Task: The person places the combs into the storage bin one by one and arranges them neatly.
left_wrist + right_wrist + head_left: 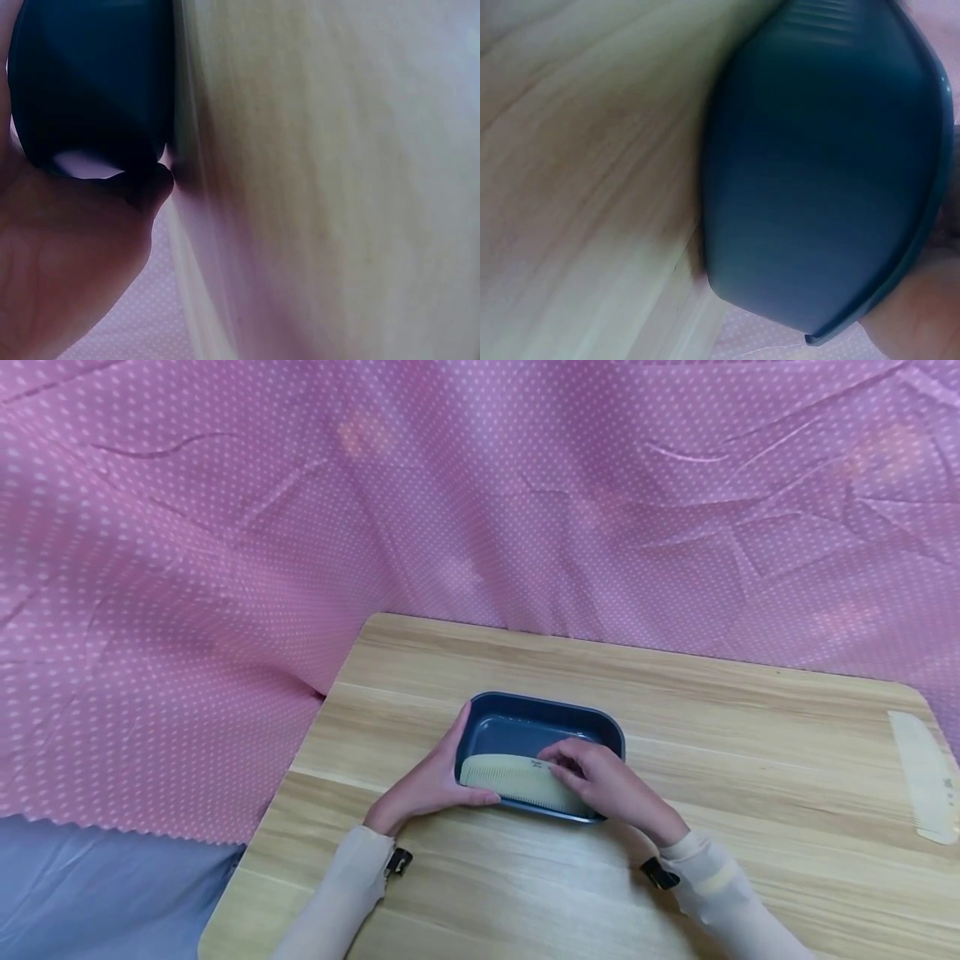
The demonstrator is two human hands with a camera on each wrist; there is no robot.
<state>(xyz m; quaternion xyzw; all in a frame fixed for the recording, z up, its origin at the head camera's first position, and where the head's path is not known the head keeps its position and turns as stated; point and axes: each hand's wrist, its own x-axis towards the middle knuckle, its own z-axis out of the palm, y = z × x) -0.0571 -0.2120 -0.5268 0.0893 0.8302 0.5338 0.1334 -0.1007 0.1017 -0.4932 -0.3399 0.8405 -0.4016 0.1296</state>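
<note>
A dark blue rectangular box [525,725] with rounded corners sits open-topped on the wooden table. My left hand [430,781] grips its left end, thumb along the near side and fingers up the left side. Inside the box, along the near wall, lies a pale cream comb [517,779] with its teeth toward me. The fingers of my right hand [600,781] pinch the comb near its right end, which the hand partly covers. Both wrist views show the box's outer wall [825,172] from close by, with the comb hidden there.
A second pale comb [924,777] lies at the table's right edge. The wooden table [750,752] has rounded corners. Pink dotted cloth [525,502] hangs behind it and down the left side, above a blue-grey fabric [97,893].
</note>
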